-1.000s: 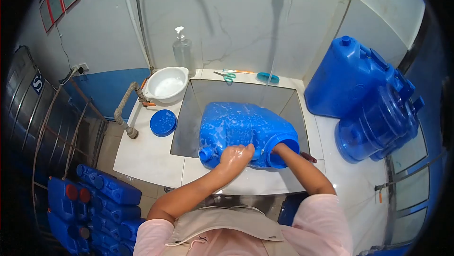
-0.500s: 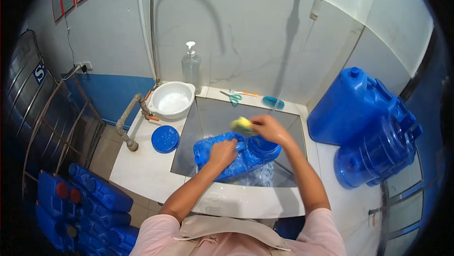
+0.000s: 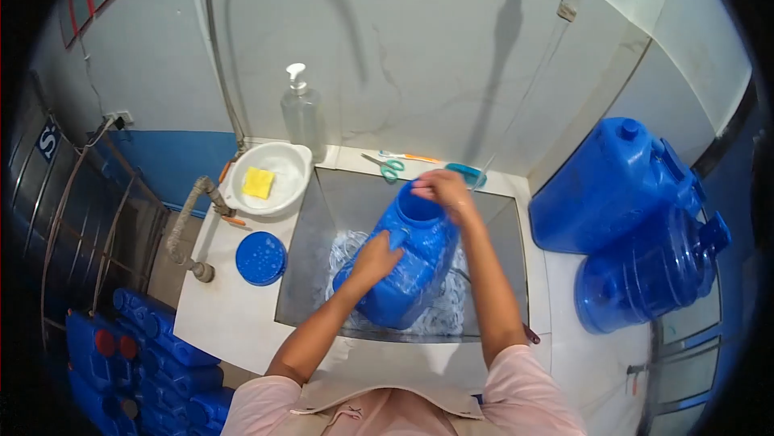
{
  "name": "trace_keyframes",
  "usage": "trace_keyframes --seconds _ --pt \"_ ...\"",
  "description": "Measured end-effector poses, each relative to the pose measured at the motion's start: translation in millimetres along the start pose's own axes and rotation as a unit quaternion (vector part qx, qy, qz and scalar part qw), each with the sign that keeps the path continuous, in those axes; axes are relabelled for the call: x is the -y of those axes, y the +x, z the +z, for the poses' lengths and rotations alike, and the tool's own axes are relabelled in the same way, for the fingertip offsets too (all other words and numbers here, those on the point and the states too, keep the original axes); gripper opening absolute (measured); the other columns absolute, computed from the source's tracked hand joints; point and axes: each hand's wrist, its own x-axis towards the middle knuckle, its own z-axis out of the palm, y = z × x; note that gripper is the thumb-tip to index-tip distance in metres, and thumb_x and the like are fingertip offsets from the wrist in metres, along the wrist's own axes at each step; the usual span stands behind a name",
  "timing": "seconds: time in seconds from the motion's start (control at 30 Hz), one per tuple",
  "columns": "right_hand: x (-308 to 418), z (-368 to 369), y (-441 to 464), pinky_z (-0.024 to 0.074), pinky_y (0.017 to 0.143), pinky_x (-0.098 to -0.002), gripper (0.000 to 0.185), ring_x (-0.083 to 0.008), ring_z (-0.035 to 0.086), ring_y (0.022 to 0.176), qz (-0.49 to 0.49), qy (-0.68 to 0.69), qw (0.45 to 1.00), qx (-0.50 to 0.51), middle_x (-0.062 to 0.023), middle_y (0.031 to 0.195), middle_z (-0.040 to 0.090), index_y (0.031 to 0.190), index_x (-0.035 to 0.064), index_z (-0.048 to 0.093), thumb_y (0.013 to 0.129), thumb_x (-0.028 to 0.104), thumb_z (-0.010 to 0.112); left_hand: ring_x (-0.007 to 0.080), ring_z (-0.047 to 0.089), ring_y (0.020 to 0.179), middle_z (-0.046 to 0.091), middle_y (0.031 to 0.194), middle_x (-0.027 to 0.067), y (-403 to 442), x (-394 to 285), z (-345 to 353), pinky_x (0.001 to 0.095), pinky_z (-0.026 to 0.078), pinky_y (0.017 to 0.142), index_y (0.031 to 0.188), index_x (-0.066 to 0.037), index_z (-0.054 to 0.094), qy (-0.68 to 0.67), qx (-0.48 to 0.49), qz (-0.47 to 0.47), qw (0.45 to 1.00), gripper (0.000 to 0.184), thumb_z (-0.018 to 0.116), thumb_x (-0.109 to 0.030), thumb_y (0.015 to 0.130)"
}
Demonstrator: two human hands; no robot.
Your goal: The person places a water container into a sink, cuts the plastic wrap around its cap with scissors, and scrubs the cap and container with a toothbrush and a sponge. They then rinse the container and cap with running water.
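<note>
A wet blue jug (image 3: 407,275) stands tilted in the sink (image 3: 302,275), its wide round mouth facing up and back. My left hand (image 3: 377,259) is closed round the jug's handle. At the rim of the mouth is my right hand (image 3: 442,192), its fingers bent and slightly apart, with nothing seen in them. A yellow sponge (image 3: 258,183) lies in the white basin (image 3: 302,168) on the left of the counter. Nearer to me is a round blue lid (image 3: 261,259) with drops on it. Foamy water covers part of the sink's bottom.
Scissors (image 3: 392,168), an orange brush (image 3: 419,157) and a teal brush (image 3: 466,172) lie on the back ledge. Beside them stands a pump bottle (image 3: 303,118). Large blue containers (image 3: 597,194) are at the right. A pipe spout (image 3: 571,1) runs a thin stream. More jugs (image 3: 153,355) sit lower left.
The jug has gone from lying on its side to tilted with its mouth upward. The sponge left my right hand and is now in the basin. My right hand moved back to the jug's mouth.
</note>
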Motion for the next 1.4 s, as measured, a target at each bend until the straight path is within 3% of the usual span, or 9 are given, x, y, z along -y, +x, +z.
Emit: trace_keyframes --seconds 0.17,0.23,0.57,0.77,0.83,1.07,1.17,1.23,1.4 --pt "18.3 -64.7 -23.2 0.0563 0.062 -0.0284 0.023 -0.0234 0.065 0.067 0.073 -0.01 0.99 -0.118 -0.02 0.079 0.062 0.09 -0.0122 0.054 0.087 0.005 0.039 0.0458 0.057 0.088 0.057 0.092 0.0343 15.7 -14.2 13.4 0.0485 0.045 0.077 0.094 0.011 0.05 -0.021 -0.02 -0.023 0.999 0.042 0.06 -0.027 0.079" --pt "22.1 -66.6 -21.4 0.0568 0.062 -0.0286 0.021 -0.0222 0.065 0.064 0.129 -0.033 0.991 -0.035 -0.0184 0.08 0.062 0.089 -0.0113 0.055 0.085 0.002 0.04 0.0468 0.057 0.088 0.057 0.09 0.0352 17.0 -15.5 15.3 0.0489 0.045 0.077 0.093 0.011 0.05 -0.017 -0.024 -0.022 0.999 0.042 0.06 -0.028 0.08" --pt "46.9 -70.6 -11.4 0.0572 0.068 -0.0304 0.017 -0.0243 0.065 0.074 0.148 0.0 0.989 -0.015 -0.0186 0.084 0.061 0.087 -0.0104 0.056 0.084 0.0 0.043 0.0452 0.058 0.084 0.058 0.089 0.0315 19.5 3.3 -1.4 0.0485 0.045 0.075 0.092 0.008 0.053 0.009 -0.013 0.025 1.0 0.043 0.058 -0.034 0.081" --pt "31.2 -80.2 13.2 0.05 0.046 -0.0213 0.017 -0.0144 0.059 0.059 0.145 0.061 0.987 0.019 -0.0115 0.073 0.06 0.079 -0.0007 0.054 0.086 0.005 0.039 0.042 0.06 0.079 0.06 0.088 0.0271 26.1 -8.2 -15.1 0.0487 0.046 0.069 0.093 0.0 0.055 0.109 0.058 0.116 0.986 0.041 0.059 -0.039 0.081" --pt "20.0 -75.5 24.8 0.0386 0.037 -0.0177 0.019 -0.0091 0.05 0.05 0.146 0.164 0.974 0.045 -0.0061 0.066 0.056 0.075 0.0039 0.051 0.087 0.007 0.037 0.0413 0.06 0.075 0.061 0.085 0.0251 31.6 -11.5 -7.9 0.0492 0.046 0.066 0.092 -0.002 0.055 0.163 0.06 0.146 0.974 0.04 0.06 -0.04 0.08" --pt "25.5 -64.3 24.2 0.0369 0.036 -0.0168 0.02 -0.0076 0.045 0.045 0.217 0.024 0.975 0.042 -0.0031 0.06 0.051 0.071 0.0028 0.052 0.085 0.004 0.038 0.0262 0.053 0.081 0.054 0.083 0.0097 49.0 -44.2 35.2 0.0391 0.04 0.073 0.092 -0.008 0.056 0.282 -0.182 0.223 0.915 0.041 0.065 -0.041 0.071" --pt "35.0 -67.8 18.3 0.0491 0.044 -0.0198 0.02 -0.0109 0.056 0.053 0.199 0.013 0.98 0.018 -0.0067 0.068 0.058 0.078 -0.001 0.057 0.085 0.001 0.038 0.024 0.05 0.084 0.052 0.085 0.008 61.4 -58.2 55.4 0.0374 0.038 0.076 0.093 -0.007 0.055 0.275 -0.197 0.264 0.904 0.041 0.065 -0.04 0.07" --pt "53.8 -72.2 10.0 0.0568 0.067 -0.0259 0.021 -0.0181 0.065 0.074 0.237 0.0 0.962 0.134 -0.0136 0.084 0.063 0.092 -0.0068 0.058 0.083 -0.002 0.039 0.0236 0.05 0.085 0.051 0.085 0.0079 70.0 -64.7 69.0 0.0371 0.038 0.076 0.093 -0.006 0.055 0.273 -0.2 0.29 0.895 0.041 0.064 -0.039 0.071" --pt "70.1 -79.2 3.6 0.0528 0.085 -0.032 0.026 -0.0253 0.063 0.092 0.208 0.036 0.968 0.133 -0.0216 0.101 0.06 0.104 -0.0129 0.051 0.083 -0.004 0.038 0.0234 0.05 0.094 0.053 0.093 0.0105 84.0 -74.5 93.9 0.0381 0.038 0.085 0.103 -0.002 0.052 0.301 -0.297 0.348 0.836 0.036 0.058 -0.028 0.078"
